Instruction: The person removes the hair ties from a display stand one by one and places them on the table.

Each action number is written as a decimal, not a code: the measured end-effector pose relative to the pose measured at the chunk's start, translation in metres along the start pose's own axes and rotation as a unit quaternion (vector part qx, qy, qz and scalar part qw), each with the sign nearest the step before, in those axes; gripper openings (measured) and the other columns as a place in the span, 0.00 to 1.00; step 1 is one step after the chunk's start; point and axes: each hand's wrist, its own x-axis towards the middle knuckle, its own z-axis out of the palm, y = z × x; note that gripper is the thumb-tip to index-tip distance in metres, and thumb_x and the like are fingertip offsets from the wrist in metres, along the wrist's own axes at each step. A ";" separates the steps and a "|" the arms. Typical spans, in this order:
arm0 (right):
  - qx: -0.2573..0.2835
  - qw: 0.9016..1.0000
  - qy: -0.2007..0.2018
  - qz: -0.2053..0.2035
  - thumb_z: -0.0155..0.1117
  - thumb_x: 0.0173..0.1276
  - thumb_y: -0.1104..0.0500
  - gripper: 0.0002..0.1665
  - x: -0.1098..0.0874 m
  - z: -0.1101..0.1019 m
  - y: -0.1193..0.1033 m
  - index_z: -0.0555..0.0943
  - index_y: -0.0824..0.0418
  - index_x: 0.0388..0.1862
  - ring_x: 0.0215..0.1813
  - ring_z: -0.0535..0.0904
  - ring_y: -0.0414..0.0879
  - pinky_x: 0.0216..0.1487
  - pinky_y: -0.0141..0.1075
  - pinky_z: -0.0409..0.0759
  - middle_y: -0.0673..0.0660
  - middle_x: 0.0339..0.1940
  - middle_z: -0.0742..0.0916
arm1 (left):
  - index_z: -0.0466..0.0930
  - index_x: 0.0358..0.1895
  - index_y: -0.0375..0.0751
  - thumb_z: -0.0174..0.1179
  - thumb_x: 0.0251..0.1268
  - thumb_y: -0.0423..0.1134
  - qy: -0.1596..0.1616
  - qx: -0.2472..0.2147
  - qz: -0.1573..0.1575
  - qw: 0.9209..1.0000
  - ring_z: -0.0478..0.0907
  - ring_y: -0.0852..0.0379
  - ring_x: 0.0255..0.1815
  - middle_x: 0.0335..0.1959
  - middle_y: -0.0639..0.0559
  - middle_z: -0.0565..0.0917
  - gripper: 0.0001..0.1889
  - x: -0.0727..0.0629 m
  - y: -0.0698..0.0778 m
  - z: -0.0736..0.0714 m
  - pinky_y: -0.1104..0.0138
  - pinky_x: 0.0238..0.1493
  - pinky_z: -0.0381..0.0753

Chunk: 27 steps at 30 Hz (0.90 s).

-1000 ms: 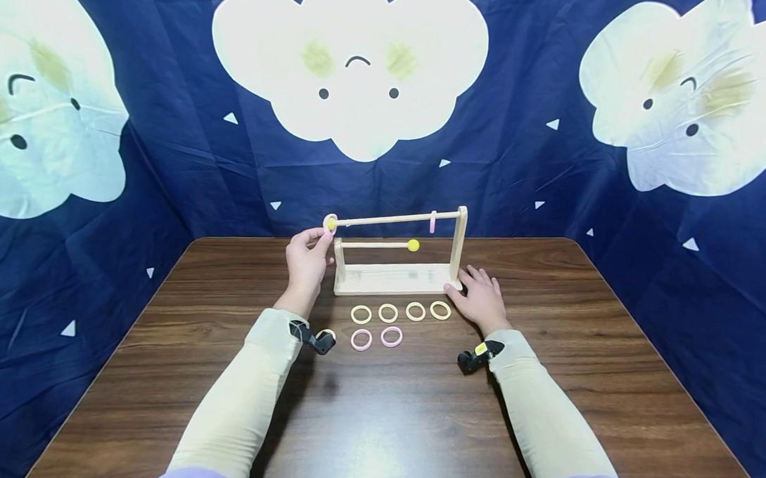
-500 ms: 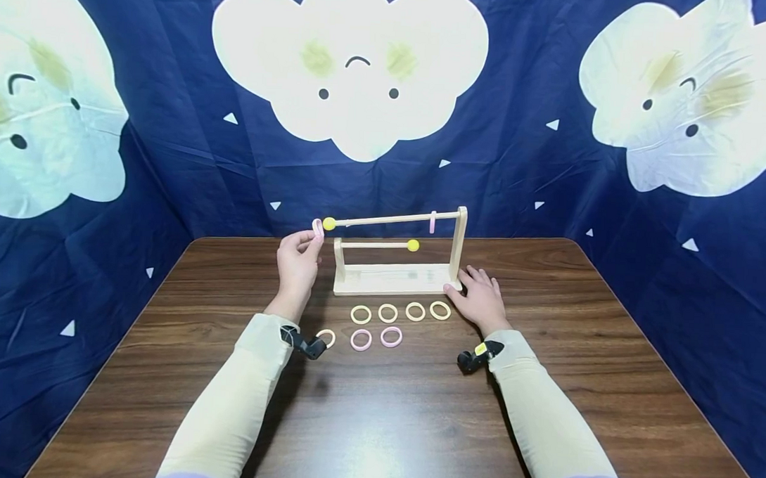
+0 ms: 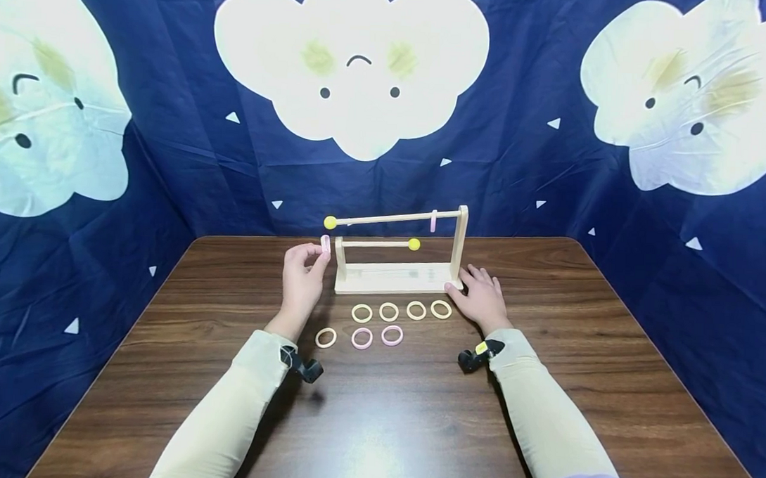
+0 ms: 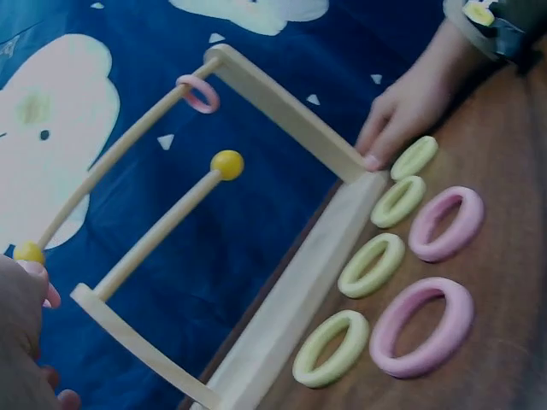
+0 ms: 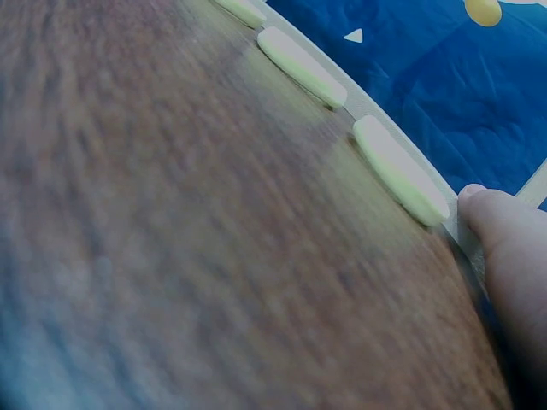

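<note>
My left hand (image 3: 302, 285) pinches a pink ring (image 3: 325, 245) between thumb and fingertips, seen edge-on in the head view. The ring is just left of the short post of a wooden stand (image 3: 394, 279), below the yellow ball (image 3: 330, 223) tipping its long upper rod. Another pink ring (image 3: 433, 221) hangs on that rod near the tall post. A shorter lower rod ends in a second yellow ball (image 3: 414, 244). At the base's right end rests my right hand (image 3: 480, 299), fingers spread; its thumb (image 5: 500, 226) touches the base corner.
In front of the stand, several pale yellow rings (image 4: 305, 366) lie in a row. Nearer me are two pink rings (image 4: 385, 337) and a cream ring (image 3: 318, 338). Behind the wooden table (image 3: 415, 416) hangs a blue cloth (image 3: 518, 180) with clouds.
The pink ring in my left hand was around the upper rod's yellow ball, came off to the left, then dropped lower beside the short post. My right hand stays put.
</note>
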 end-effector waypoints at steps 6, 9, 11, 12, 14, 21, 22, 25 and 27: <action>-0.001 1.000 -0.002 0.001 0.48 0.75 0.31 0.44 0.000 0.001 0.000 0.67 0.59 0.77 0.80 0.54 0.66 0.78 0.63 0.44 0.65 0.79 0.66 | 0.83 0.41 0.31 0.64 0.69 0.33 -0.033 0.037 0.033 0.998 0.72 0.41 0.59 0.61 0.34 0.72 0.06 -0.014 -0.004 0.004 0.57 0.49 0.74; 0.000 1.000 -0.001 0.001 0.48 0.75 0.31 0.44 0.001 0.001 0.001 0.67 0.58 0.77 0.80 0.54 0.66 0.78 0.62 0.44 0.65 0.79 0.66 | 0.83 0.40 0.33 0.64 0.69 0.33 -0.043 0.048 0.052 0.997 0.73 0.40 0.53 0.60 0.33 0.72 0.05 -0.021 -0.005 0.007 0.57 0.47 0.73; -0.001 1.000 0.000 0.001 0.49 0.75 0.31 0.44 0.001 0.001 0.001 0.67 0.58 0.77 0.80 0.54 0.66 0.78 0.62 0.44 0.65 0.78 0.66 | 0.84 0.40 0.34 0.65 0.69 0.34 -0.049 0.053 0.066 0.995 0.72 0.40 0.52 0.59 0.33 0.73 0.05 -0.025 -0.005 0.009 0.56 0.47 0.74; -0.001 1.000 0.001 0.001 0.49 0.75 0.31 0.44 0.001 0.001 0.001 0.67 0.58 0.77 0.80 0.54 0.66 0.78 0.62 0.44 0.65 0.78 0.66 | 0.84 0.39 0.35 0.65 0.68 0.34 -0.052 0.059 0.073 0.994 0.72 0.41 0.53 0.59 0.34 0.73 0.05 -0.027 -0.006 0.011 0.55 0.47 0.74; -0.001 1.000 0.001 0.000 0.49 0.75 0.32 0.44 0.001 0.001 0.001 0.67 0.58 0.77 0.80 0.54 0.66 0.78 0.63 0.45 0.66 0.78 0.66 | 0.84 0.39 0.37 0.66 0.68 0.35 -0.059 0.067 0.086 0.992 0.70 0.40 0.56 0.59 0.35 0.73 0.04 -0.031 -0.007 0.014 0.53 0.50 0.73; -0.001 1.000 0.001 -0.001 0.49 0.75 0.32 0.43 0.001 0.001 0.001 0.67 0.58 0.77 0.80 0.54 0.66 0.78 0.63 0.45 0.66 0.78 0.66 | 0.84 0.40 0.41 0.66 0.68 0.37 -0.095 0.106 0.112 0.983 0.67 0.37 0.62 0.61 0.38 0.73 0.04 -0.044 -0.006 0.022 0.47 0.62 0.67; -0.002 1.000 0.001 -0.001 0.49 0.75 0.32 0.43 0.001 0.002 0.001 0.67 0.58 0.77 0.80 0.54 0.66 0.78 0.63 0.45 0.66 0.78 0.66 | 0.85 0.40 0.42 0.67 0.68 0.38 -0.102 0.112 0.115 0.982 0.66 0.37 0.64 0.61 0.39 0.73 0.04 -0.046 -0.006 0.023 0.46 0.64 0.67; -0.002 1.000 0.000 -0.001 0.49 0.75 0.31 0.44 0.001 0.002 0.002 0.67 0.58 0.77 0.80 0.54 0.66 0.78 0.63 0.44 0.66 0.78 0.66 | 0.85 0.39 0.44 0.68 0.67 0.38 -0.119 0.132 0.127 0.976 0.66 0.38 0.64 0.62 0.39 0.72 0.03 -0.051 -0.004 0.026 0.45 0.65 0.67; -0.001 1.000 0.000 -0.001 0.49 0.75 0.31 0.44 0.001 0.002 0.002 0.67 0.58 0.77 0.80 0.54 0.66 0.78 0.63 0.44 0.66 0.79 0.66 | 0.86 0.38 0.45 0.69 0.66 0.38 -0.128 0.143 0.139 0.971 0.67 0.38 0.64 0.61 0.39 0.73 0.03 -0.054 -0.002 0.028 0.45 0.65 0.68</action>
